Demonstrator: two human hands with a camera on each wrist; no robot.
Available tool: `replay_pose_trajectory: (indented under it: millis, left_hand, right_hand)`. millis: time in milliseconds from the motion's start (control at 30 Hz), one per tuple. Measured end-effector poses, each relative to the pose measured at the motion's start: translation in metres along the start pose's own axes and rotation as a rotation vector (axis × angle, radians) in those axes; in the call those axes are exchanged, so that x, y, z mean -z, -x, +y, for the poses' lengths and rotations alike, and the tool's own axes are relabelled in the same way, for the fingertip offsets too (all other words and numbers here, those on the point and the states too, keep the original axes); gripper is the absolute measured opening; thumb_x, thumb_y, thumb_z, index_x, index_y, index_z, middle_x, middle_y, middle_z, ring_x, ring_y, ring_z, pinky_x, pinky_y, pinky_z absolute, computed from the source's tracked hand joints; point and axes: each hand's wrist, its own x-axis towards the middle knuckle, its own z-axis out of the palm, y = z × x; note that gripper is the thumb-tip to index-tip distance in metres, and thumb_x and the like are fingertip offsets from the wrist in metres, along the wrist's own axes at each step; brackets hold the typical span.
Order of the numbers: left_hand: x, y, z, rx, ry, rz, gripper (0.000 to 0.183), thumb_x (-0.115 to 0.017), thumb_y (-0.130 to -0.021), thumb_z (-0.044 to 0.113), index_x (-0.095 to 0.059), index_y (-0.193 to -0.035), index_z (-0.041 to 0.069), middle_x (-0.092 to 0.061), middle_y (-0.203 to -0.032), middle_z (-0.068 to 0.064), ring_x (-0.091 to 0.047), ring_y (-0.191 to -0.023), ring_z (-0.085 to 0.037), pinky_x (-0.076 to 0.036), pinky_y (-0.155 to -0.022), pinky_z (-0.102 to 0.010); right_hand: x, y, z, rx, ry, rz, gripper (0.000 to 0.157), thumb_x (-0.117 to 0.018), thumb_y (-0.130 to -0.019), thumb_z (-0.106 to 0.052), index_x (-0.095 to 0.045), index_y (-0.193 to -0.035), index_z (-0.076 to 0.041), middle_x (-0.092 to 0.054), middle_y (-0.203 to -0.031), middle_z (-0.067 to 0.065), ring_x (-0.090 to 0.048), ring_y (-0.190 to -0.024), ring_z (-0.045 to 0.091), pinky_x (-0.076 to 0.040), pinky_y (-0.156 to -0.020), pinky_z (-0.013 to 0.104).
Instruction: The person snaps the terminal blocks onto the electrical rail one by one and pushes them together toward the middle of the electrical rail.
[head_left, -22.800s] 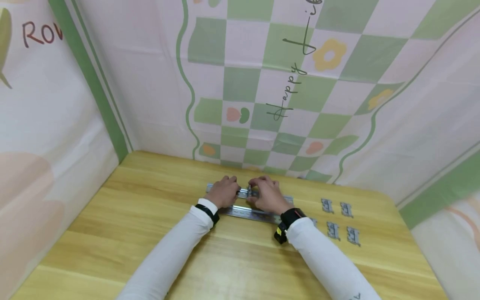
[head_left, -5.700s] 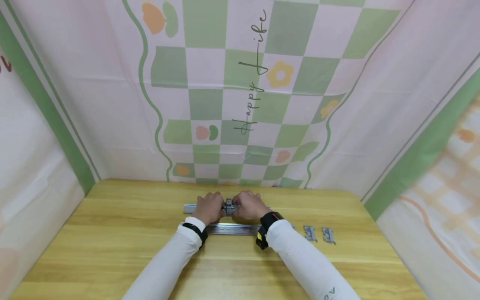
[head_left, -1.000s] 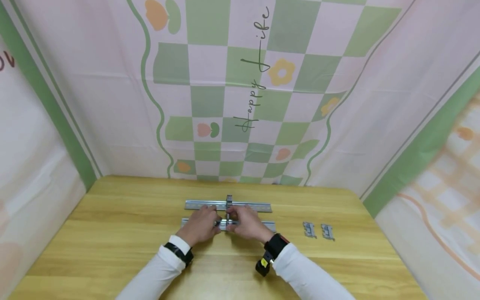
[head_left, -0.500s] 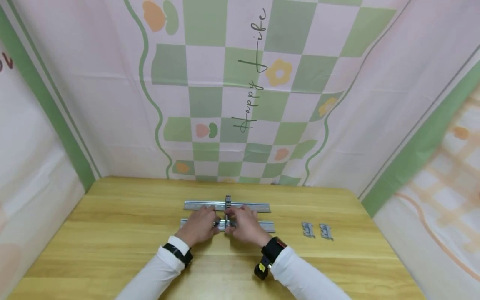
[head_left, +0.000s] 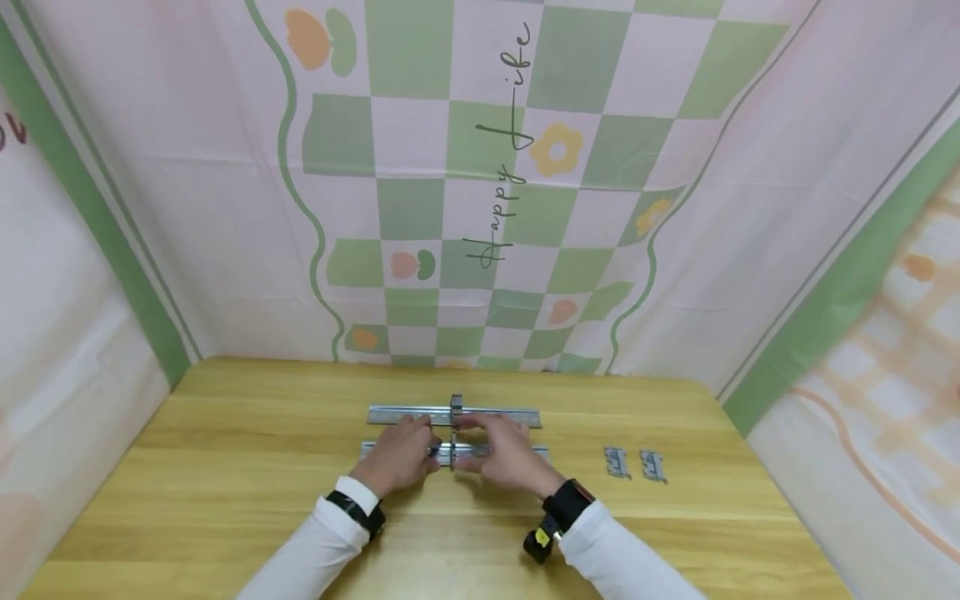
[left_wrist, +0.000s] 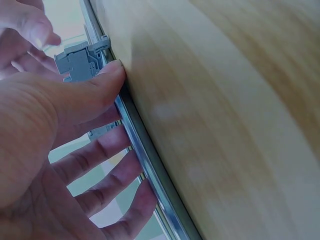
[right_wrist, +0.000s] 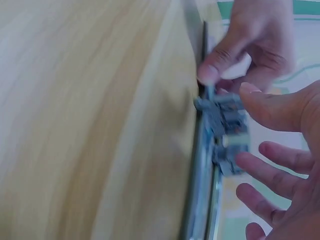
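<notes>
Two slotted metal DIN rails lie across the table, one behind the other. My left hand (head_left: 399, 454) grips the near DIN rail (left_wrist: 134, 120), thumb on one edge and fingertips on the other. A thin grey terminal block (left_wrist: 80, 62) stands on that rail just beyond the left thumb. My right hand (head_left: 513, 454) is spread around the right side of this block, thumb and fingers apart and a small gap from it in the right wrist view. On the far DIN rail (head_left: 510, 417) sits a small group of grey terminal blocks (head_left: 456, 403).
Two loose terminal blocks, a left one (head_left: 617, 462) and a right one (head_left: 652, 466), lie flat on the wooden table (head_left: 262, 500) right of the rails. A patterned cloth (head_left: 480, 208) hangs behind the table's back edge.
Loose blocks at the right have dropped from several to two, and blocks have come onto both rails. Within the last half second my right hand let go of the near block and spread rightward.
</notes>
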Motion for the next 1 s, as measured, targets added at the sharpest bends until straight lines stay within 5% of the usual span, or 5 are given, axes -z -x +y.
replay_pose_trajectory:
  millis: [300,633,1000]
  left_hand:
    - [0.003,0.002,0.000,0.023,0.018,-0.013,0.025,-0.069,-0.078,0.032,-0.069,-0.097,0.015,-0.053,-0.091,0.003,-0.046,-0.082,-0.016,-0.042,-0.067,-0.028]
    - [0.002,0.001,-0.001,0.012,0.020,-0.016,0.025,-0.069,-0.078,0.032,-0.069,-0.096,0.015,-0.054,-0.092,0.003,-0.046,-0.082,-0.016,-0.043,-0.067,-0.028]
    - [-0.002,-0.001,-0.003,0.000,0.003,-0.012,0.022,-0.069,-0.078,0.033,-0.069,-0.093,0.017,-0.050,-0.088,0.004,-0.044,-0.079,-0.015,-0.041,-0.063,-0.028]
  right_hand:
    - [0.037,0.034,0.023,-0.053,0.171,0.035,0.054,-0.075,-0.071,-0.030,-0.057,-0.119,-0.012,-0.061,-0.111,0.002,-0.048,-0.104,0.021,-0.023,-0.085,0.044]
    - [0.080,0.065,0.066,-0.162,0.435,0.032,0.064,-0.078,-0.064,-0.036,-0.058,-0.118,-0.009,-0.061,-0.111,0.006,-0.049,-0.102,0.027,-0.026,-0.081,0.048]
    - [0.111,0.083,0.096,-0.225,0.559,-0.110,0.072,-0.079,-0.063,-0.040,-0.055,-0.122,-0.006,-0.058,-0.108,0.009,-0.048,-0.102,0.034,-0.026,-0.081,0.056]
